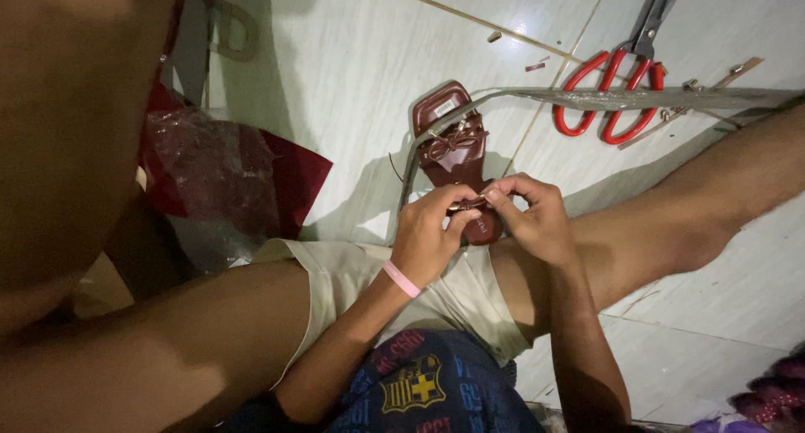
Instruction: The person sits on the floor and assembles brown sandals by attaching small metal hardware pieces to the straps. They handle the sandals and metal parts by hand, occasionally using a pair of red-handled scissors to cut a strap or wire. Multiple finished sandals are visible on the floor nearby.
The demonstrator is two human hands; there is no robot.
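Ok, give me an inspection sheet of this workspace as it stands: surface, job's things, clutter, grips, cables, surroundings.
Surface: pale tiled floor, small scraps scattered on it.
Job's things: dark red sandal with bow strap; long grey strap running across the floor; small strap piece between the fingers.
Clutter: red-handled scissors; crumpled clear plastic on red sheet.
Grips: left hand and right hand both pinch the small strap piece.
Cables: nothing seen.
Surroundings: person's bare legs, pink wristband.

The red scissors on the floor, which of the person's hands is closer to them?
Right. The right hand works at the brown sandal, below and left of the red scissors; the left hand lies farther left. Neither touches them.
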